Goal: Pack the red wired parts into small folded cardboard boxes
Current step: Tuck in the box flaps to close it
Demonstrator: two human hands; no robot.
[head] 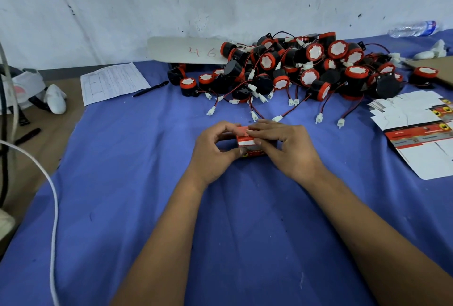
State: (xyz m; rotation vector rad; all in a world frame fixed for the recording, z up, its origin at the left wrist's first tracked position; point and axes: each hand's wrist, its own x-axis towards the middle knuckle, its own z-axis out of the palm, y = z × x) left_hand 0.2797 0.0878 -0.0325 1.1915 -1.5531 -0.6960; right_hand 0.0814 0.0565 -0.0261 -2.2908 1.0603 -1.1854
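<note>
A light, crushable small red cardboard box (pixel 247 139) was gripped at its sides by both hands (pixel 215 148) (pixel 285 145), mid-tabletop.

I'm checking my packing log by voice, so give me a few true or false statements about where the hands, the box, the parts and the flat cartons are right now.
1. Both hands hold one small red box. True.
2. The pile of red wired parts lies behind the hands, near the wall. True.
3. The flat unfolded cartons are stacked on the person's left. False: they lie on the right.
4. The pen lies on top of the red box. False: it lies beside the paper form.
5. The left hand is resting idle. False: it grips the box, as does the right hand.
</note>
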